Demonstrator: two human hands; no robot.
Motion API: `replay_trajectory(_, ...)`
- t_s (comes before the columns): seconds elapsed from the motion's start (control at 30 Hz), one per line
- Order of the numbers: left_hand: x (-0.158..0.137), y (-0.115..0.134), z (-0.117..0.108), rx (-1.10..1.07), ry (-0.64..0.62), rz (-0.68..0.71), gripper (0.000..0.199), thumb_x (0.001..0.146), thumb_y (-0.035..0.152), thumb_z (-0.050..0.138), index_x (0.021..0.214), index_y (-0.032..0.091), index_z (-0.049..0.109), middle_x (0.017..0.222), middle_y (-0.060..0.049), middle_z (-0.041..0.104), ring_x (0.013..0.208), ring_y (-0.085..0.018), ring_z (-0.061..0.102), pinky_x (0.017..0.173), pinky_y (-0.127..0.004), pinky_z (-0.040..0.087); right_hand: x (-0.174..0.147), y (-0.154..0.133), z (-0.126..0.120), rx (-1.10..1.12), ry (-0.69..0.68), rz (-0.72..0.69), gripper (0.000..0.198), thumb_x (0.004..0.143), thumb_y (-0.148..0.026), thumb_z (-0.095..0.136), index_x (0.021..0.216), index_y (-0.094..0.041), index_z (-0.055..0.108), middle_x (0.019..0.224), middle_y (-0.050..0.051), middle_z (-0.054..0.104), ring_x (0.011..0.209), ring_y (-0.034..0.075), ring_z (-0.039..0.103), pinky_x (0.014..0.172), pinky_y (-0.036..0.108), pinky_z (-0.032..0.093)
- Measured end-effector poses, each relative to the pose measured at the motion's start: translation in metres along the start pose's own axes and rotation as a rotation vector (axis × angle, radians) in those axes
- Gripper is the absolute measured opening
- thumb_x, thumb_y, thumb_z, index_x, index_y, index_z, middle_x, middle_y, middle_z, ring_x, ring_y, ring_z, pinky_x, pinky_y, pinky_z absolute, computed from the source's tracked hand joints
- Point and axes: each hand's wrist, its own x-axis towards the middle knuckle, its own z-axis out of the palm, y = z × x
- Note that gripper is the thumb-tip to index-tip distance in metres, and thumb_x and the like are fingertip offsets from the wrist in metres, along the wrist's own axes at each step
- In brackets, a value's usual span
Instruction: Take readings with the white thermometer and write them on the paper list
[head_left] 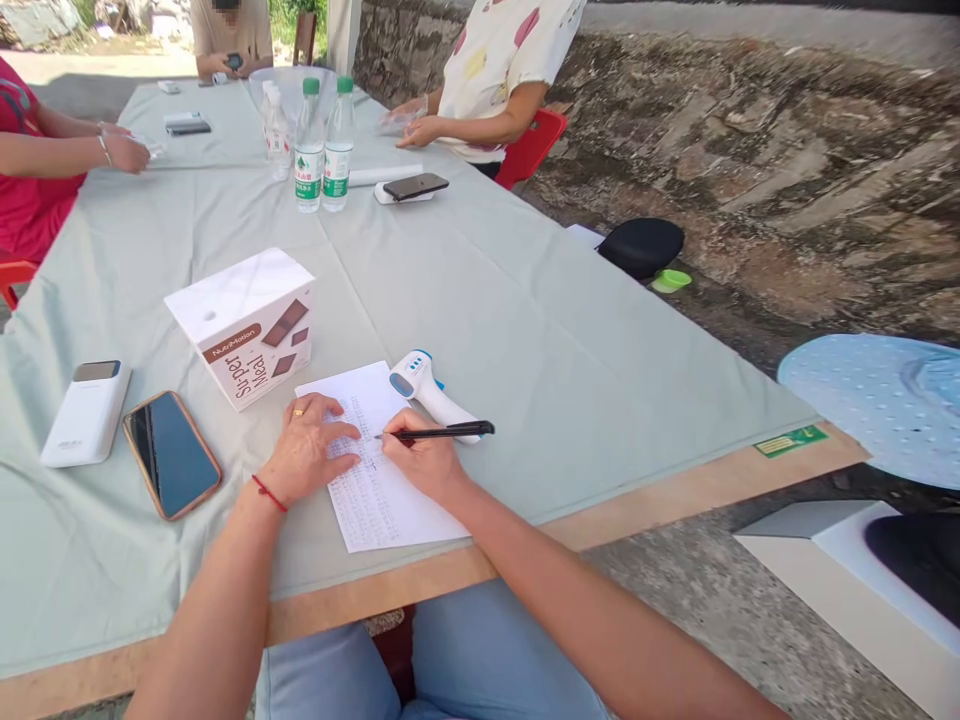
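A sheet of paper (375, 525) covered with rows of small handwriting lies near the table's front edge. My left hand (306, 450) rests on its left part with the fingers spread, a ring on one finger and a red string at the wrist. In my right hand (424, 462) is a black pen (457, 430), its tip touching or just above the writing. Just beyond the right hand, a white infrared thermometer (420, 380) lies against the sheet's upper right corner. Behind the paper stands a white printed box (247, 315).
Left of my hand lie a smartphone (172, 455) and a white power bank (86, 413). Two water bottles (308, 165) stand farther back, near another phone (416, 186). Three people sit around the far part of the cloth-covered table (585, 400). A stone wall (750, 170) runs along the right.
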Motion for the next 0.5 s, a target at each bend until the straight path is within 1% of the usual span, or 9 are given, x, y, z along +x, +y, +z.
replay_trajectory(0.2, -0.001, -0.002, 0.001, 0.0, 0.007, 0.0, 0.021, 0.076, 0.029, 0.074, 0.098, 0.027, 0.073, 0.116, -0.007, 0.052, 0.115, -0.027, 0.042, 0.105, -0.049, 0.031, -0.001, 0.003, 0.0, -0.019, 0.001, -0.042, 0.012, 0.074, -0.024, 0.052, 0.064, -0.021, 0.048, 0.057, -0.002, 0.048, 0.052, 0.014, 0.044, 0.048, 0.025, 0.036)
replay_trajectory(0.27, -0.001, -0.003, 0.002, 0.009, 0.019, 0.021, 0.022, 0.075, 0.029, 0.075, 0.097, 0.028, 0.073, 0.116, -0.007, 0.052, 0.115, -0.027, 0.042, 0.104, -0.049, 0.032, 0.0, 0.001, -0.002, -0.029, 0.018, -0.098, 0.012, 0.078, -0.022, 0.052, 0.066, -0.021, 0.048, 0.058, -0.002, 0.049, 0.052, 0.014, 0.045, 0.049, 0.025, 0.037)
replay_trajectory(0.33, -0.001, -0.003, 0.003, 0.023, 0.074, 0.071, 0.018, 0.076, 0.028, 0.073, 0.094, 0.026, 0.071, 0.112, -0.006, 0.054, 0.112, -0.026, 0.045, 0.1, -0.047, 0.035, 0.002, 0.0, -0.005, -0.057, 0.054, -0.202, 0.009, 0.084, -0.02, 0.052, 0.075, -0.02, 0.053, 0.065, -0.001, 0.054, 0.057, 0.014, 0.051, 0.053, 0.025, 0.042)
replay_trajectory(0.37, -0.001, -0.002, 0.002, 0.029, 0.138, 0.101, 0.014, 0.079, 0.027, 0.07, 0.092, 0.023, 0.07, 0.109, -0.006, 0.055, 0.108, -0.024, 0.048, 0.097, -0.044, 0.037, 0.003, 0.0, -0.007, -0.083, 0.076, -0.272, 0.008, 0.087, -0.02, 0.051, 0.082, -0.02, 0.056, 0.072, 0.001, 0.057, 0.062, 0.016, 0.055, 0.058, 0.026, 0.045)
replay_trajectory(0.4, -0.002, -0.002, 0.0, 0.039, 0.238, 0.128, 0.01, 0.081, 0.026, 0.067, 0.09, 0.021, 0.068, 0.105, -0.006, 0.056, 0.103, -0.022, 0.05, 0.094, -0.041, 0.04, 0.005, 0.0, -0.01, -0.121, 0.094, -0.344, 0.01, 0.091, -0.018, 0.049, 0.09, -0.02, 0.059, 0.08, 0.003, 0.059, 0.07, 0.017, 0.058, 0.063, 0.028, 0.047)
replay_trajectory(0.43, -0.002, -0.001, -0.004, 0.056, 0.377, 0.144, 0.007, 0.083, 0.025, 0.063, 0.088, 0.019, 0.064, 0.101, -0.006, 0.056, 0.098, -0.02, 0.051, 0.09, -0.037, 0.041, 0.006, 0.002, -0.012, -0.17, 0.102, -0.412, 0.015, 0.093, -0.017, 0.046, 0.098, -0.02, 0.06, 0.088, 0.005, 0.059, 0.079, 0.019, 0.06, 0.069, 0.029, 0.049)
replay_trajectory(0.5, -0.003, -0.002, -0.013, 0.115, 0.719, 0.121, 0.008, 0.085, 0.023, 0.06, 0.089, 0.017, 0.058, 0.097, -0.006, 0.053, 0.094, -0.017, 0.051, 0.088, -0.035, 0.042, 0.009, 0.006, -0.017, -0.293, 0.079, -0.501, 0.025, 0.095, -0.013, 0.041, 0.11, -0.02, 0.061, 0.098, 0.008, 0.058, 0.091, 0.021, 0.059, 0.075, 0.032, 0.048)
